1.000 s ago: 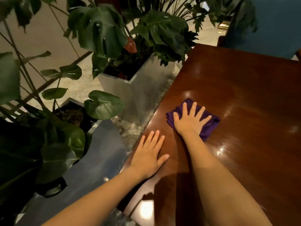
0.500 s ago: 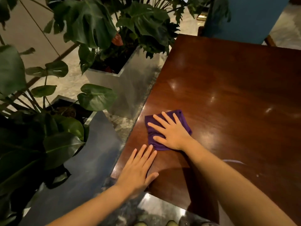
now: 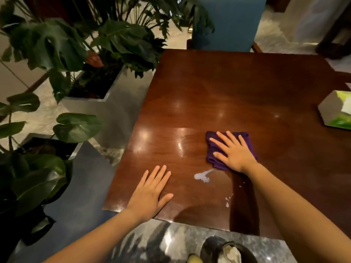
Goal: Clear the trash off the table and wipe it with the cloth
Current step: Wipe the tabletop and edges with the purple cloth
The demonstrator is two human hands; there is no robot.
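While the head camera looks down over a dark, glossy wooden surface (image 3: pixel 237 88), large-leafed green plants (image 3: pixel 57 44) fill the far left, growing from metallic square planters (image 3: pixel 106 109) that stand on the floor, well to the left of the fingers. Next comes the left hand (image 3: pixel 150 194), lying palm down near the front left corner of the surface. Its fingers (image 3: pixel 157 175) are stretched flat and slightly spread, holding nothing. Just to the right of that hand's thumb, between the two hands, a small whitish puddle (image 3: pixel 202 176) sits on the wood, with a few tiny white drops (image 3: pixel 227 203) scattered nearer the front edge. Right of the puddle, the right hand (image 3: pixel 234 153) presses flat on a crumpled purple cloth (image 3: pixel 213 149), fingers spread wide across it and pointing up and to the left. The cloth shows beyond the fingertips and below the thumb, and its lower edge lies just beside the puddle. Straight beyond the fingers, past the far edge, stands a blue upholstered chair (image 3: pixel 228 21). Far to the right of the right hand, at the frame edge, rests a tissue box (image 3: pixel 336 109) printed in green and white. Below the front edge, on the stone floor, a dark round bin (image 3: pixel 209 247) holds crumpled pale material.
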